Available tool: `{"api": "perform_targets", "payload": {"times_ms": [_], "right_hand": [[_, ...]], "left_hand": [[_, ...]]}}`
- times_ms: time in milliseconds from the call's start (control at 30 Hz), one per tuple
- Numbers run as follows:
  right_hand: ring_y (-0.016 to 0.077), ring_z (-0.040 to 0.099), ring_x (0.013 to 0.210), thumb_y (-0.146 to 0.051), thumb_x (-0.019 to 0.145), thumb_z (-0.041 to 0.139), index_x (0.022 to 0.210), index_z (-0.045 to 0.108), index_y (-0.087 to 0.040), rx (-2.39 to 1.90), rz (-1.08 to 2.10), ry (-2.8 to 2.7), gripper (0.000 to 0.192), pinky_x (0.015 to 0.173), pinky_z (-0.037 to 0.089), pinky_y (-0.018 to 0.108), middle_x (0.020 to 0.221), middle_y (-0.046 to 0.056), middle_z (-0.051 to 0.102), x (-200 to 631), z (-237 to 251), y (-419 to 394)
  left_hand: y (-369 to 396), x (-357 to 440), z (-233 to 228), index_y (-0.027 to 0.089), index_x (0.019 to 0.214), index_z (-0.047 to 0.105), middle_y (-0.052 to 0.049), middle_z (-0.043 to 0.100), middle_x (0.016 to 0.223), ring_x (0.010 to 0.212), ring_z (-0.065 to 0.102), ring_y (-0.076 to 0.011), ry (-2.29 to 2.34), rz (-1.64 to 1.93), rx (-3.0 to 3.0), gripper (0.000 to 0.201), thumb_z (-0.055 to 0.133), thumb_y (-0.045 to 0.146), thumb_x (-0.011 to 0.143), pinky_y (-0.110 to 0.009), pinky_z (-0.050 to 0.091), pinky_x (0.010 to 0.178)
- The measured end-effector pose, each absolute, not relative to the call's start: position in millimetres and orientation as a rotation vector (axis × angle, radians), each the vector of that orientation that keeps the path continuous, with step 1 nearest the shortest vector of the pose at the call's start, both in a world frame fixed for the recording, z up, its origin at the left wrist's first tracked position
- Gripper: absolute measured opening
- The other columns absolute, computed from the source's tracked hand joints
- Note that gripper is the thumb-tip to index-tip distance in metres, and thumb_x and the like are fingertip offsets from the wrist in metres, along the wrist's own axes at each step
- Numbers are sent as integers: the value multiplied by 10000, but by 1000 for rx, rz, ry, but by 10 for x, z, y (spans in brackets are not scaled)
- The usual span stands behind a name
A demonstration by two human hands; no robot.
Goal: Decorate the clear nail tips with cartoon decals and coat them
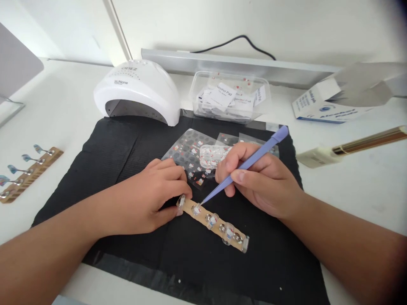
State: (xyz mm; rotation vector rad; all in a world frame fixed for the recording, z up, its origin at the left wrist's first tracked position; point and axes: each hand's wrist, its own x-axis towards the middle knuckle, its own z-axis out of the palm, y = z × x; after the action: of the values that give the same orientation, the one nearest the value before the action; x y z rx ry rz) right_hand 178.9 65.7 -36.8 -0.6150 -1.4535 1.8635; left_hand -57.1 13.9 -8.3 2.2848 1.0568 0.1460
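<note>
My left hand [155, 197] pinches the upper left end of a wooden nail tip stand [219, 231], thumb and fingers around the clear nail tip there. In my right hand [267, 182] are purple tweezers [254, 159], held like a pen, pointing down and left. Their point meets a small cartoon cat sticker [196, 209] on one of the clear nail tips. Similar cat stickers show on two other nail tips [213, 220] further along the stand. Behind my hands lie patterned sticker sheets [187, 148] and a clear case [208, 156], partly hidden by my right hand.
A black mat [127, 250] lies beneath the work. Behind it stand a white nail lamp [143, 89] and a clear tub [199, 108] of alcohol pads. An opened box [318, 103] and a gold-capped bottle [321, 156] are right; another nail stand [34, 176] is left.
</note>
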Motion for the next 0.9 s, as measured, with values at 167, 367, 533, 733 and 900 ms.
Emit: {"api": "perform_targets", "payload": {"times_ms": [167, 367, 533, 733, 900], "right_hand": [[127, 549, 555, -287, 835, 699, 810, 601, -202, -597, 1872, -1447, 132, 569, 424, 293, 577, -35, 599, 1788, -376, 655], [130, 547, 558, -286, 840, 692, 814, 598, -205, -598, 1870, -1462, 126, 571, 422, 294, 575, -36, 589, 1786, -385, 657], [135, 547, 561, -304, 831, 708, 816, 609, -211, -608, 1872, -1447, 137, 567, 413, 296, 581, -32, 595, 1791, -388, 663], [116, 557, 562, -273, 843, 710, 835, 610, -201, -548, 1871, -1384, 123, 596, 422, 294, 623, -39, 600, 1789, -391, 674], [116, 571, 572, -275, 845, 713, 839, 609, -203, -550, 1852, -1372, 127, 606, 443, 301, 648, -37, 597, 1783, -369, 661]], "left_hand": [[137, -568, -81, 217, 993, 652, -40, 596, 1013, 984, 505, -214, 1062, 140, 2286, 150, 614, 148, 865, -379, 342, 902], [132, -576, -80, 214, 997, 649, -47, 603, 1013, 988, 505, -219, 1051, 135, 2294, 145, 607, 152, 874, -379, 348, 904], [131, -575, -78, 213, 1000, 643, -36, 596, 1009, 982, 505, -214, 1045, 147, 2294, 146, 606, 144, 876, -381, 337, 903], [140, -579, -85, 220, 1007, 643, -29, 596, 1018, 986, 505, -210, 1046, 142, 2285, 140, 602, 154, 890, -375, 332, 903], [149, -573, -84, 209, 1052, 640, -39, 616, 1034, 1003, 511, -213, 1038, 174, 2274, 172, 591, 146, 899, -373, 335, 909]]}}
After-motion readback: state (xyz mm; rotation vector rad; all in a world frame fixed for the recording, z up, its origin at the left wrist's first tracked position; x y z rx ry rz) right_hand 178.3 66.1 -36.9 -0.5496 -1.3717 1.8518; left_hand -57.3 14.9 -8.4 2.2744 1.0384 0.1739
